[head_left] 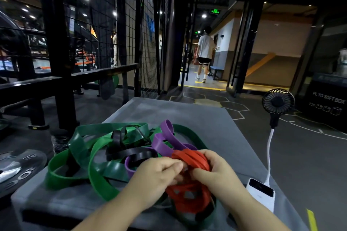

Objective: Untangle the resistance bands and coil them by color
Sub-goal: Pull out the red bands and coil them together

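Both hands on the red band (193, 159). Right hand (216, 170): fingers curled round a bundle of several red turns, thumb pointing in toward the left. Left hand (157, 174): fingertips pinching the same bundle at its left end. Neither hand free.

Position: the bundle sits between the two hands, just above the grey surface (216, 118), toward its near right part. The strands run roughly side to side, from left hand to right hand, tilting down to the right. More red loops lie loose beneath my wrists, nearer me. Cannot tell whether they are clear of the green under them.

The rest of the tangle lies left of and ahead of the left hand. The purple band (165, 137) touches the red bundle on its far side. The black band (131, 153) crosses through the purple. The green bands (97, 155) spread widest, out to the left edge.

Judgement: red coil partly wound, loose loops not yet taken in. The slack lies below and toward me, so the next turn must be drawn up from there. The left hand is nearer to feed it, and the right hand holds the coil. Risk: the purple drags along where it touches.

Power bank (262, 193) and fan (277, 101) to the right, apart from the bands.
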Tool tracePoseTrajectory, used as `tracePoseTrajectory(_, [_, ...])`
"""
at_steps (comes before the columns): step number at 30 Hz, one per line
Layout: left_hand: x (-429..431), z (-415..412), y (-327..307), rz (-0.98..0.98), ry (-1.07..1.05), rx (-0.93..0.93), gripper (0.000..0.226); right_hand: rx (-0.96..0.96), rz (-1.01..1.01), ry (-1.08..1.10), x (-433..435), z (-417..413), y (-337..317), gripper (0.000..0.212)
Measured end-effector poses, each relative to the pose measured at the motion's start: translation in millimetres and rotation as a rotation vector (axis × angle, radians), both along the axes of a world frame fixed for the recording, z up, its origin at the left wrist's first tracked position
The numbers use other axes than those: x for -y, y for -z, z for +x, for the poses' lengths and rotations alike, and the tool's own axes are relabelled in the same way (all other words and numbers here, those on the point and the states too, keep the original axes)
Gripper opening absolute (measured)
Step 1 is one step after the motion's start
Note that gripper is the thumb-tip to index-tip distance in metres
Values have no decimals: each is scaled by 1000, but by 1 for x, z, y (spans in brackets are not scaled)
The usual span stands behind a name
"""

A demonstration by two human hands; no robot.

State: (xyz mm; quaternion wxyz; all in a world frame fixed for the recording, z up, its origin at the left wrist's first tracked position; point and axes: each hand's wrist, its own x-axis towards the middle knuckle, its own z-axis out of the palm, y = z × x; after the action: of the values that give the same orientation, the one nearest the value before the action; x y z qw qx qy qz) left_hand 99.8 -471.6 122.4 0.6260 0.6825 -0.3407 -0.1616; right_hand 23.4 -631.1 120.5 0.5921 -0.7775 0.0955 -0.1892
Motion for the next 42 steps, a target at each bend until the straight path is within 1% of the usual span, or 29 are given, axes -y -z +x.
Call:
tracePoseTrajectory(1, [-4, -2, -5, -16, -78, 75, 20, -2, 25, -27, 1, 0, 0, 40])
tracePoseTrajectory(3, [-2, -3, -2, -35, -247, 215, 13, -7, 68, -88, 0, -1, -2, 39])
tracePoseTrajectory(4, [-1, -2, -1, -38, -327, 271, 17, -6, 89, -113, 0, -1, -3, 38])
tracePoseTrajectory(6, [-3, 7, 4, -43, -439, 359, 42, 11, 141, -160, 0, -2, -5, 36])
tracePoseTrajectory(7, [-3, 11, 5, -24, -444, 374, 55, 20, 177, -188, 0, -2, -6, 37])
tracePoseTrajectory(8, [-2, 14, 7, 15, -401, 350, 68, 24, 221, -218, 0, -3, -6, 39])
tracePoseTrajectory(9, [-1, 16, 9, 41, -299, 284, 80, 25, 266, -250, 0, -3, -7, 42])
tracePoseTrajectory(10, [-1, 16, 10, 55, -161, 178, 89, 25, 312, -280, -1, -4, -8, 46])
tracePoseTrajectory(11, [0, 17, 11, 53, -21, 73, 95, 28, 354, -309, -1, -5, -9, 48])
tracePoseTrajectory(12, [1, 17, 13, 61, 89, 19, 96, 27, 392, -332, -2, -5, -10, 48])
tracePoseTrajectory(14, [1, 15, 18, 107, 179, 67, 83, 15, 461, -369, -2, -7, -10, 47])
tracePoseTrajectory(16, [5, 14, 19, 97, 113, 97, 62, 8, 497, -405, 0, -7, -11, 49])
tracePoseTrajectory(18, [7, 13, 17, 24, 6, 6, 46, 7, 509, -427, 3, -8, -13, 61])
tracePoseTrajectory(19, [6, 13, 15, -21, -12, -45, 41, 8, 520, -435, 5, -8, -14, 65])
tracePoseTrajectory(23, [5, 7, 9, -158, 77, -199, 47, 3, 580, -440, 9, -8, -14, 74])
tracePoseTrajectory(25, [8, 5, 11, -187, 76, -206, 45, 13, 635, -439, 9, -8, -15, 80])
tracePoseTrajectory(26, [10, 4, 13, -170, 55, -174, 43, 28, 675, -448, 8, -9, -15, 85])
tracePoseTrajectory(28, [12, 5, 18, -90, 2, -15, 40, 70, 754, -477, 7, -9, -17, 92])
tracePoseTrajectory(29, [12, 7, 21, -37, -10, 60, 39, 91, 787, -485, 7, -10, -17, 93])
tracePoseTrajectory(30, [13, 8, 22, 15, -6, 92, 40, 107, 818, -491, 7, -10, -17, 92])
tracePoseTrajectory(33, [14, 6, 23, 55, 152, -8, 37, 110, 909, -525, 5, -12, -14, 89])
tracePoseTrajectory(34, [16, 4, 24, 50, 192, -24, 44, 98, 930, -538, 4, -13, -13, 87])
tracePoseTrajectory(36, [16, 0, 25, 11, 245, -71, 62, 67, 923, -554, 3, -12, -13, 84])
tracePoseTrajectory(37, [15, -2, 23, 9, 249, -80, 62, 56, 895, -556, 3, -12, -13, 83])
tracePoseTrajectory(39, [12, -1, 21, -4, 251, -89, 48, 38, 822, -545, 6, -11, -16, 82])
tracePoseTrajectory(41, [11, 1, 20, -96, 257, -154, 25, 9, 727, -498, 11, -11, -18, 77])
tracePoseTrajectory(42, [10, 1, 19, -156, 247, -205, 17, -5, 664, -466, 12, -10, -19, 72])
